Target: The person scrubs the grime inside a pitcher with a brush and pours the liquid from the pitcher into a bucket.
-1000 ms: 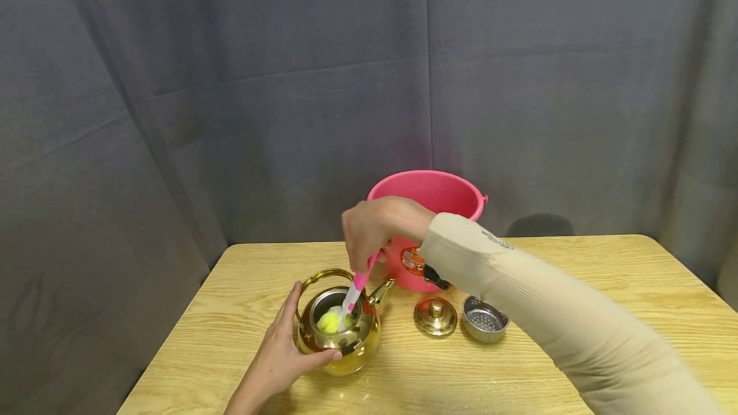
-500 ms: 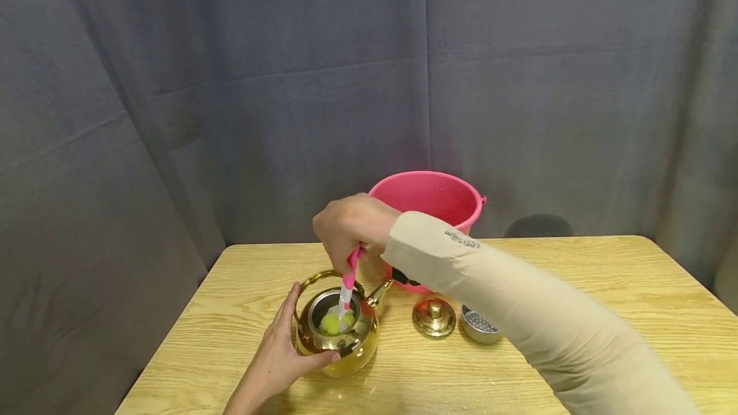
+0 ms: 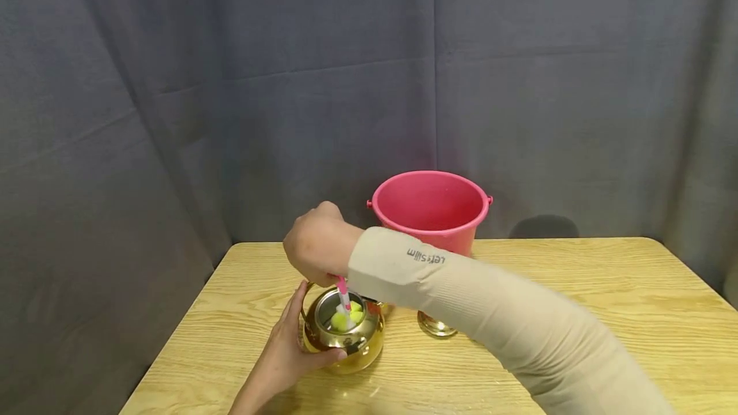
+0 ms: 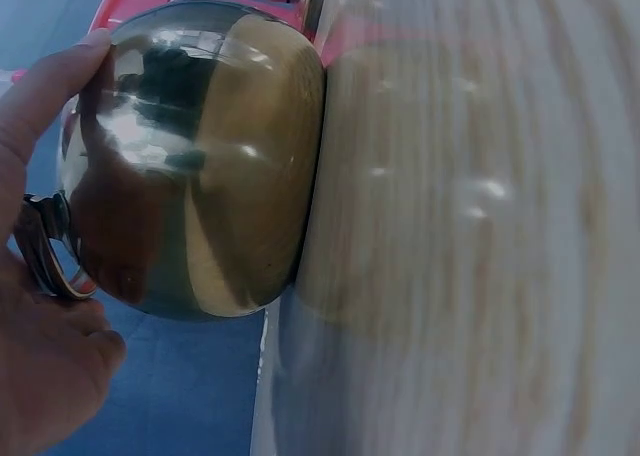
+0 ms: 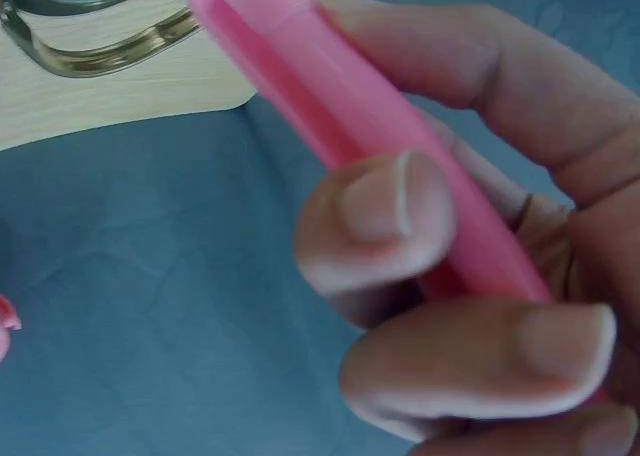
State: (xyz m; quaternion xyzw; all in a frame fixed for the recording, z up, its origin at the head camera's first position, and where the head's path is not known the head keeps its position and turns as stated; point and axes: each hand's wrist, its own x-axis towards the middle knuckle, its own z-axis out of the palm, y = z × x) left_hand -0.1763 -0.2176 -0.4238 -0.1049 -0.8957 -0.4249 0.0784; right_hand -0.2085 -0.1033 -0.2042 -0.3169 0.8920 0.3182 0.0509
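Observation:
A shiny gold kettle (image 3: 363,346) stands uncovered on the table. My left hand (image 3: 281,354) holds its body from the left, thumb at the front and fingers at the handle side; the left wrist view has the gold wall (image 4: 200,156) close up. My right hand (image 3: 319,242) grips a sponge brush by its pink handle (image 5: 390,126), fingers curled round it. The handle slants down to a white neck, and the yellow-and-white sponge head (image 3: 341,321) sits inside the kettle's mouth. The right forearm hides most of the spout.
Behind the right wrist stands a pink bucket (image 3: 429,233). A gold lid (image 3: 436,326) lies right of the kettle, partly under the sleeve (image 3: 461,293) in this view. The wooden table (image 3: 588,293) ends at a grey curtain (image 3: 323,120).
My right hand has moved left and slightly down with the brush, its handle swinging over. The sleeve now hides the metal strainer and part of the lid. My left hand keeps its hold.

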